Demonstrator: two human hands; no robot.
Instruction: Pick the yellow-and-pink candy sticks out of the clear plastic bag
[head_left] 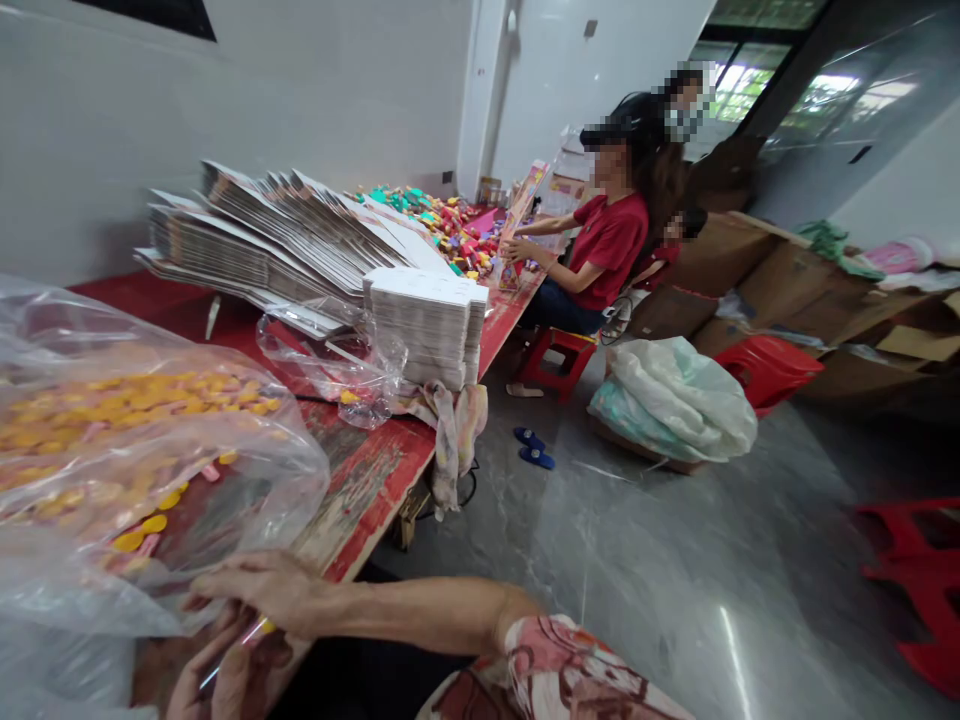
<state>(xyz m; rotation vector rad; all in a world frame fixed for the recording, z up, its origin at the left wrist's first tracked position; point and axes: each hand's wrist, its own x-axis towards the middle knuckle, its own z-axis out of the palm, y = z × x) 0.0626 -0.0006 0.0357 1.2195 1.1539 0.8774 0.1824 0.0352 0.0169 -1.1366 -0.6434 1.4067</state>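
My right hand (259,590) lies at the near edge of the red table (375,470), fingers together and bent down at the rim of a big clear plastic bag (112,470). The bag is full of small yellow and pink parts (142,400). Just below, my left hand (217,680) curls upward. Both hands meet on a thin pinkish part with a yellow tip (264,628), pinched between them. The floral sleeve (555,670) of my right arm shows at the bottom.
Stacks of flat grey cardboard (270,235) and a white stack (427,320) stand mid-table, with colourful toys (442,225) beyond. A person in a red shirt (611,240) sits on a red stool (559,350). On the grey floor are a stuffed bag (675,400), blue slippers (534,448) and cartons (787,280).
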